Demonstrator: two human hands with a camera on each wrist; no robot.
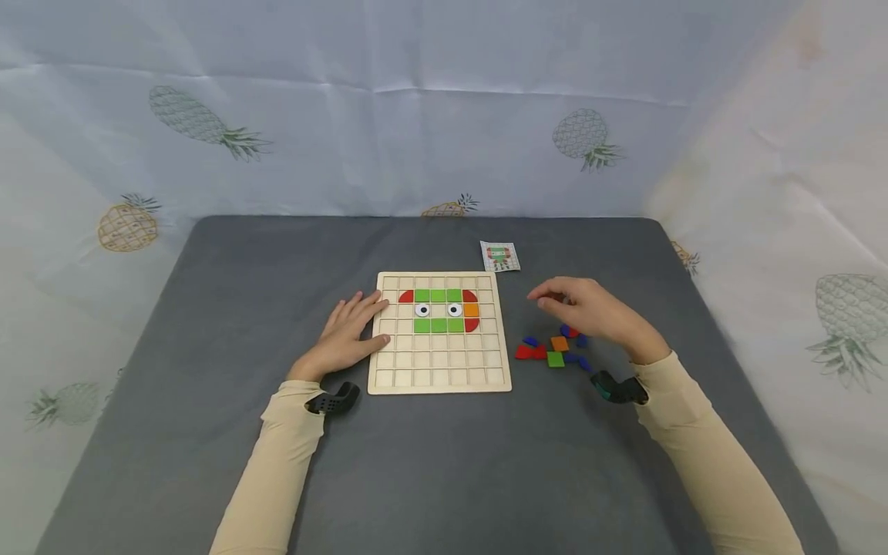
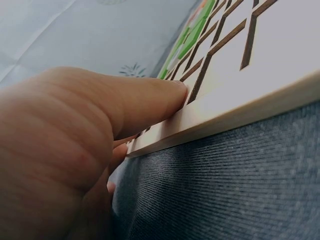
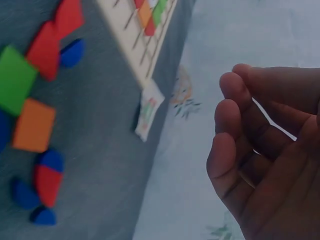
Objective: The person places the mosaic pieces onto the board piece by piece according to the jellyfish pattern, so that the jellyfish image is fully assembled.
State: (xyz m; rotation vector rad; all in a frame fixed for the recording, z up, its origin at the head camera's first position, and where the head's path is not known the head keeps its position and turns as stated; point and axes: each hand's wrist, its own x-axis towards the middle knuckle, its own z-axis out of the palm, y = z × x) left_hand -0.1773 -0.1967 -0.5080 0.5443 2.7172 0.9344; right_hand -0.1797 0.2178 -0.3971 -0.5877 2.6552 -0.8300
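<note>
A wooden grid board (image 1: 444,378) lies on the table, bearing green squares (image 1: 438,325), two eye pieces (image 1: 454,310), red rounded pieces (image 1: 469,296) and an orange square (image 1: 471,310). My left hand (image 1: 344,337) rests at the board's left edge, fingers extended; in the left wrist view its thumb (image 2: 150,100) presses on the rim. Right of the board, my right hand (image 1: 590,312) hovers above the table with loosely bent fingers. Nothing shows between thumb and fingertips in the right wrist view. Under and beside it lie loose red pieces (image 1: 530,352), a green square (image 1: 556,359) and an orange square (image 1: 559,344).
Small blue pieces (image 3: 73,53) are scattered among the loose ones. A small printed card (image 1: 499,256) with a coloured pattern lies behind the board's right corner. The dark grey tabletop (image 1: 444,478) ends at a curtain (image 1: 388,146) with pineapple prints.
</note>
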